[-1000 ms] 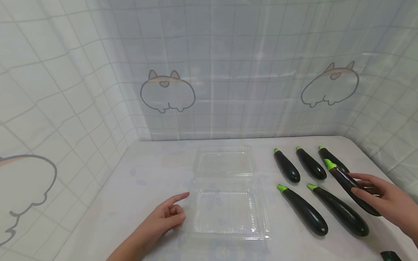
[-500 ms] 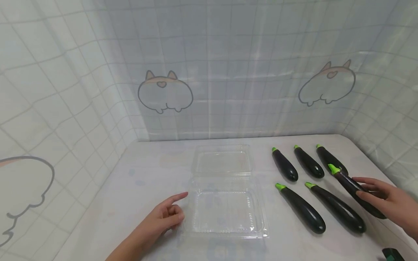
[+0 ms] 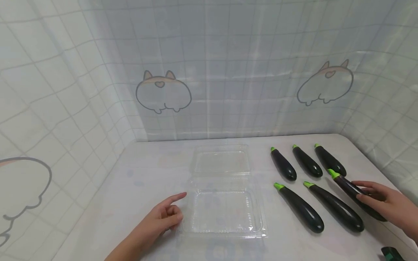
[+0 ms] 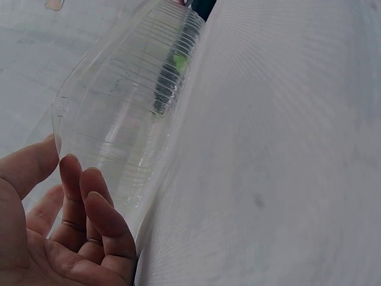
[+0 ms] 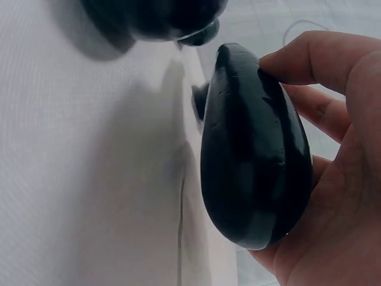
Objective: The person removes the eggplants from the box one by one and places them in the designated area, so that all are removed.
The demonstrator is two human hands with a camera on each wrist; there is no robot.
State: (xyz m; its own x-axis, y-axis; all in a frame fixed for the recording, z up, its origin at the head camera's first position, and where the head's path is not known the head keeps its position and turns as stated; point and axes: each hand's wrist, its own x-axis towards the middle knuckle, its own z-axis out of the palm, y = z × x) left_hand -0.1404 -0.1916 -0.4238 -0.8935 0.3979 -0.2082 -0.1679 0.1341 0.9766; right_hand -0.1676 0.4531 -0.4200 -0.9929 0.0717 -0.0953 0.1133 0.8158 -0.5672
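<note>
In the head view, my right hand (image 3: 388,206) grips a dark purple eggplant (image 3: 356,195) with a bright green stem, thumb on the near side and fingers on the far side. The right wrist view shows that eggplant (image 5: 256,155) close up, tilted beside the white tabletop. A hinged clear plastic container (image 3: 225,212) lies with its lid folded back, at the middle of the table. My left hand (image 3: 163,219) rests at its left edge, index finger extended and the others loosely bent. In the left wrist view the fingertips (image 4: 70,164) are right at the container rim (image 4: 62,107).
Two eggplants (image 3: 300,208) lie left of the held one, and three smaller ones (image 3: 283,165) form a row behind. A dark green object (image 3: 392,253) shows at the lower right edge. Grid-patterned curtains (image 3: 225,72) stand around the table's back and sides.
My right hand has brought the eggplant slightly lower and nearer, its stem moving away from the back-right eggplant. The left hand stays at the container's edge; the head view has shifted slightly.
</note>
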